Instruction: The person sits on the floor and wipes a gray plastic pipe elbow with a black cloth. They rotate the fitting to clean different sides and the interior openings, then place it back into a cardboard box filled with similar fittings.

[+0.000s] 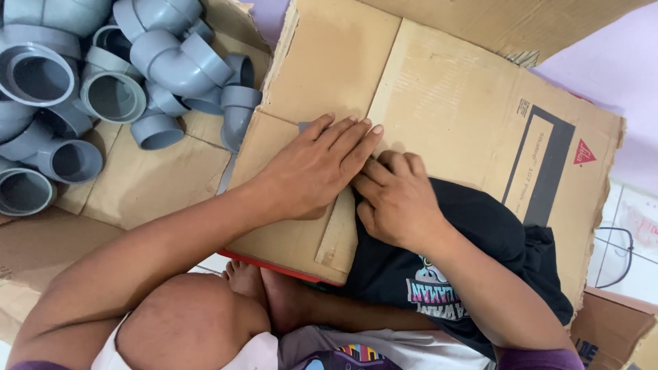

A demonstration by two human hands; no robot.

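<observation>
Here, both hands press on a flattened brown cardboard box (439, 103).
Left hand (319, 168) lies flat, fingers released; right hand (394, 199) is half-curled at the flap edge, grasping nothing clearly — grey plastic pipe elbows (137, 68) are piled nearby.

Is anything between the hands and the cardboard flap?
No. The left hand lies flat on the cardboard flap, and the right hand touches its edge beside it. The grey pipe fittings sit off to the left.

Pipe elbows (103, 89) heaped left of cardboard sheet (445, 103); both hands on sheet; cloth (480, 233) under right wrist
</observation>
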